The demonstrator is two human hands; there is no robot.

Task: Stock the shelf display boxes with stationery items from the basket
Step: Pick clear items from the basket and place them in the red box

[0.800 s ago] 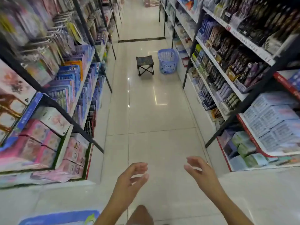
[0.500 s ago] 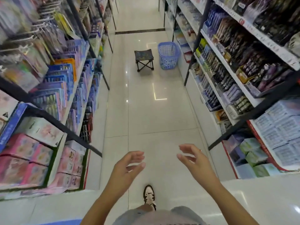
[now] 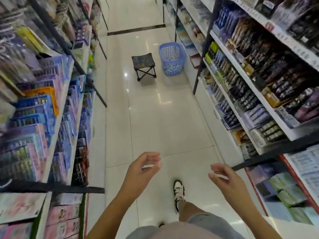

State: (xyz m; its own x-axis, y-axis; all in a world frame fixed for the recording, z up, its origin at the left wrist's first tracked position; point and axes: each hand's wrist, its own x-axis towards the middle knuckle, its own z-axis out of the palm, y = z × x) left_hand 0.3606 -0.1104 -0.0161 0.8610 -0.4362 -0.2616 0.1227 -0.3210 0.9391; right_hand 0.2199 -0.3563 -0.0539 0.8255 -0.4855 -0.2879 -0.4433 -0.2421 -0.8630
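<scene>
Left grip and right grip empty; blue basket far ahead.
Both grips hang over the floor, fingers loosely curled, holding nothing. The basket stands on the floor by the foot of the right-hand shelf, just beside a folding stool.

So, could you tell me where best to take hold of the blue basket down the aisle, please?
I'd grip the blue basket by its open top rim, coming from above on the near side: it stands upright, the stool is on one side and the shelving on the other. No handle shows.
</scene>
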